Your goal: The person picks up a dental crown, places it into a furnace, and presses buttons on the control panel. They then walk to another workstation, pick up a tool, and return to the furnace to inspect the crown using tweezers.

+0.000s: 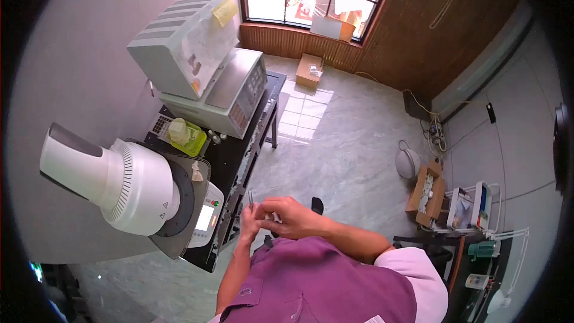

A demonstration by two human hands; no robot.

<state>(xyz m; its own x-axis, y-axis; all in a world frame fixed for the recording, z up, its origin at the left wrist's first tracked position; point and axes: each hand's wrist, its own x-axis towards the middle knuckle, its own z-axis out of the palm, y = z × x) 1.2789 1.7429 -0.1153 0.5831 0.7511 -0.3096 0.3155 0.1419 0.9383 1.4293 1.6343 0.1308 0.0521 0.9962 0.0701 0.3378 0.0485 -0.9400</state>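
My left hand (249, 224) is closed around what look like slim metal tweezers (251, 196), their two prongs pointing up past the fingertips. Right against it, my right hand (288, 215) has its fingers curled in; whatever it may hold is hidden. Both hands are in front of my purple apron (335, 281), just right of the bench edge. Nearest to them on the bench is a white furnace-like machine (140, 188) with a lit control screen (205, 218). A small cream-coloured piece (197, 171) lies on the machine's side plate.
Farther along the black bench (230, 158) are a bright green tray (194, 140), a grey boxy unit (245, 93) and another stacked on it. A cardboard box (309, 70) stands below the window. An open carton (431, 194), a white cart (472, 206) and a lamp (499, 301) are at right.
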